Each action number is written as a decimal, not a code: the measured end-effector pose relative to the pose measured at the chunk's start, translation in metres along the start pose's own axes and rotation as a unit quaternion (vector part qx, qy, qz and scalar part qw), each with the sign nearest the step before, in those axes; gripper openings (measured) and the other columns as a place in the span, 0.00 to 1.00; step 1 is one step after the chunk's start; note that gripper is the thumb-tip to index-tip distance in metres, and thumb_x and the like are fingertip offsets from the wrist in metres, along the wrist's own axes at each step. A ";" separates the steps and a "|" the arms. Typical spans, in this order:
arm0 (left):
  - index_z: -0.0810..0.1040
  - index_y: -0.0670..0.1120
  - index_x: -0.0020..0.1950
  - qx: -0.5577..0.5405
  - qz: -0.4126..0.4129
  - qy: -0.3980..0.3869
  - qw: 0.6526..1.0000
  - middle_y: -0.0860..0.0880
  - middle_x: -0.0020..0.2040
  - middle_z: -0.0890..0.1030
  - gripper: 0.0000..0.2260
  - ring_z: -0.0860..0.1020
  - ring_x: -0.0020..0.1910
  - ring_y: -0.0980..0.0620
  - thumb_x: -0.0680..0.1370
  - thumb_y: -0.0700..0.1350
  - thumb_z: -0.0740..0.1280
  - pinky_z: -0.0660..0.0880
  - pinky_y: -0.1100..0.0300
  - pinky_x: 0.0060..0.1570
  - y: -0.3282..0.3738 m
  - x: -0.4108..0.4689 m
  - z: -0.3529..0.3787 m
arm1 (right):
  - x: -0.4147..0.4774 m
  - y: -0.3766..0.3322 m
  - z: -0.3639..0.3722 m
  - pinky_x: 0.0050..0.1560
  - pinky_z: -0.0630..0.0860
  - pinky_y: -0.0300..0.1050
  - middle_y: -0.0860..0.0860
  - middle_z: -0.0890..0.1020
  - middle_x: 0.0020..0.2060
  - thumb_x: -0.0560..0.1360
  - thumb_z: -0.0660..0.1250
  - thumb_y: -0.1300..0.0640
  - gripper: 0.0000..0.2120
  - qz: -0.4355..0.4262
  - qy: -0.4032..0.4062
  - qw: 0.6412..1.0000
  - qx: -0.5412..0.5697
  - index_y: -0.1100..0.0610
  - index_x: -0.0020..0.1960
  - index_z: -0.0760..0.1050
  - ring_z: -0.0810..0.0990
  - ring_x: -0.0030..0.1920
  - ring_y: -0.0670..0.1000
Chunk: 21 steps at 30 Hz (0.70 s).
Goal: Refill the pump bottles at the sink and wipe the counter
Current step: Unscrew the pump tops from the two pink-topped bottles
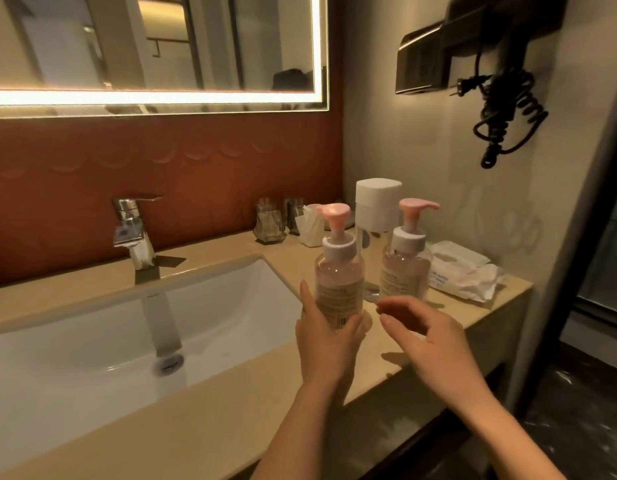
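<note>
Two clear pump bottles with pink pump heads stand on the beige counter [203,410] right of the sink [92,341]. My left hand [326,341] grips the base of the nearer pump bottle [338,271], thumb on one side and fingers on the other. The second pump bottle [405,261] stands just to its right. My right hand [428,336] hovers in front of that bottle with fingers loosely bent, holding nothing and apart from it. A tall clear refill bottle with a white cap [378,206] stands behind the two.
A chrome faucet [134,230] rises behind the basin. Glass jars [270,221] and a small white packet stand at the back. A pack of wipes [463,271] lies at the counter's right end. A hair dryer [490,64] hangs on the wall above.
</note>
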State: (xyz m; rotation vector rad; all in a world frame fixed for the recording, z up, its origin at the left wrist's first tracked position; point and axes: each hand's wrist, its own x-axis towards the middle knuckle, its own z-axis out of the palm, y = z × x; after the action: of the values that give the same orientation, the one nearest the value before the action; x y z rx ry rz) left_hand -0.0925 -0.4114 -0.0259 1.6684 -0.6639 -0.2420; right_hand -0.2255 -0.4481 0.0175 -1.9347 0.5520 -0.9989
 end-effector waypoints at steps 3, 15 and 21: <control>0.55 0.59 0.73 0.038 0.025 0.025 0.999 0.56 0.67 0.69 0.40 0.69 0.67 0.52 0.68 0.52 0.75 0.72 0.48 0.63 -0.006 0.001 -0.002 | 0.014 -0.008 0.018 0.51 0.76 0.34 0.39 0.79 0.50 0.75 0.67 0.56 0.12 -0.034 0.018 0.999 -0.011 0.40 0.53 0.74 0.77 0.53 0.38; 0.62 0.50 0.66 0.109 0.018 0.003 0.994 0.50 0.61 0.63 0.34 0.64 0.63 0.52 0.66 0.48 0.76 0.66 0.60 0.63 -0.005 -0.007 -0.025 | 0.075 -0.031 0.062 0.52 0.70 0.36 0.44 0.75 0.60 0.72 0.70 0.47 0.26 -0.034 0.011 0.998 -0.059 0.51 0.68 0.68 0.73 0.56 0.43; 0.60 0.48 0.68 0.103 0.027 0.010 0.994 0.50 0.65 0.65 0.40 0.65 0.64 0.51 0.64 0.50 0.78 0.70 0.53 0.64 0.000 -0.008 -0.023 | 0.070 -0.022 0.073 0.57 0.76 0.48 0.44 0.77 0.60 0.71 0.69 0.43 0.24 -0.046 0.071 0.993 -0.088 0.48 0.65 0.71 0.75 0.59 0.47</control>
State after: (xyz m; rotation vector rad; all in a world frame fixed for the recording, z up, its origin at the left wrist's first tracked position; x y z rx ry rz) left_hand -0.0878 -0.3880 -0.0225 1.8441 -0.7371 -0.1206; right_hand -0.1251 -0.4484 0.0444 -2.0702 0.6544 -1.1885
